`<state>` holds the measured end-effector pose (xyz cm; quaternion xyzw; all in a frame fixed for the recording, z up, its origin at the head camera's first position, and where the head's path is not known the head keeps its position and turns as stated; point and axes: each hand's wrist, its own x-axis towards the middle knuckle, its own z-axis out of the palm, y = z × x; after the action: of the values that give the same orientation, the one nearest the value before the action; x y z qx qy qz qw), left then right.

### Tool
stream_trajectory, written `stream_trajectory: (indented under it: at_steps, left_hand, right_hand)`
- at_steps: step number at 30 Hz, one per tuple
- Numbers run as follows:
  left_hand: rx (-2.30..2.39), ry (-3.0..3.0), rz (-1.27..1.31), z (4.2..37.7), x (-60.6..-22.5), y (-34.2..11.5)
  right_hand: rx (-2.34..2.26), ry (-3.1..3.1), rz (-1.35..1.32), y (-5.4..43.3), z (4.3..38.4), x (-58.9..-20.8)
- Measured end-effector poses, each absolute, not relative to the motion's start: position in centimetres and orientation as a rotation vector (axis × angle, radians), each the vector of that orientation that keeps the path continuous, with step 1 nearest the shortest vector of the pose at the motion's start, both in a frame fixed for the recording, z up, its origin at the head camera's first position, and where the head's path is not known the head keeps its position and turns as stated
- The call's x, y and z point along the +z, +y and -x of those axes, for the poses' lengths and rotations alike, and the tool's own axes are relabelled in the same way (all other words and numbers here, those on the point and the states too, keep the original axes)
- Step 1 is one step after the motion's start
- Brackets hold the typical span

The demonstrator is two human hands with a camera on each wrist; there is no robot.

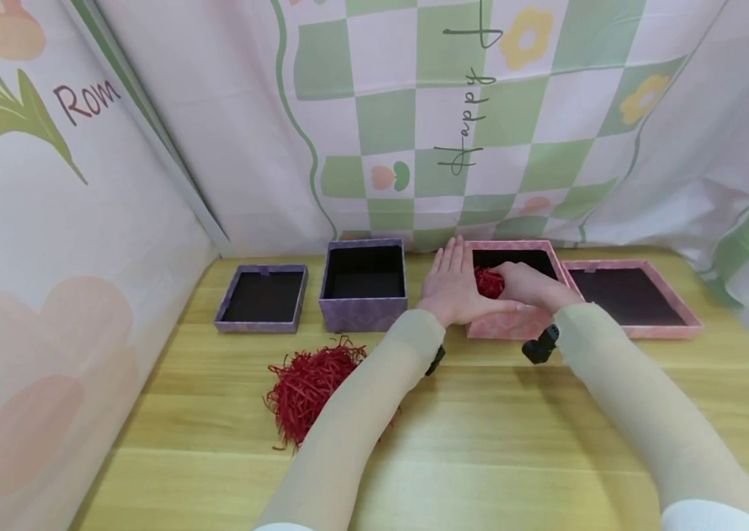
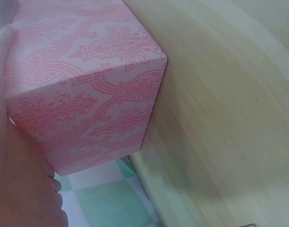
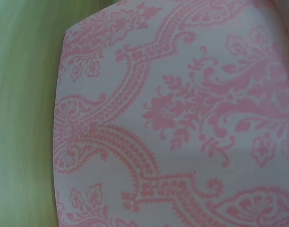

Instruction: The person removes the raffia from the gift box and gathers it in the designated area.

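Observation:
A pink patterned box stands on the table with its dark interior facing up. My left hand lies along its left side with straight fingers, the thumb reaching across the front rim. In the left wrist view, that hand rests against the pink box. Reaching over the front edge, my right hand grips a clump of red shredded paper inside the box, near its left wall. Its fingertips are hidden. The box's patterned wall fills most of the right wrist view.
A pile of red shredded paper lies on the wooden table, partly behind the left forearm. An open purple box and its shallow lid stand left. The pink lid lies right of the pink box. A curtain hangs behind.

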<state>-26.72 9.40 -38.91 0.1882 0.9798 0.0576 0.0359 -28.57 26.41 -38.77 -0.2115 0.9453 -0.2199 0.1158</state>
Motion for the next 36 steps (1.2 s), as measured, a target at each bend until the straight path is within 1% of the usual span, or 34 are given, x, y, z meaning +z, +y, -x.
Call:
stream_trajectory:
  at_steps: [12,23,28,36]
  left_hand:
    - [0.193,3.012,-0.582,27.0,-39.2,9.4]
    - [0.194,2.993,-0.561,27.4,-39.5,9.6]
    - [0.204,3.000,-0.554,27.2,-39.3,9.7]
    - [0.214,3.017,-0.571,26.8,-39.1,9.5]
  right_hand:
    - [-0.656,2.804,0.570,26.5,28.5,-38.7]
    - [-0.658,2.878,0.614,27.0,28.7,-38.7]
    - [-0.650,2.929,0.607,27.4,28.7,-38.5]
    - [-0.634,3.025,0.679,27.5,28.3,-37.6]
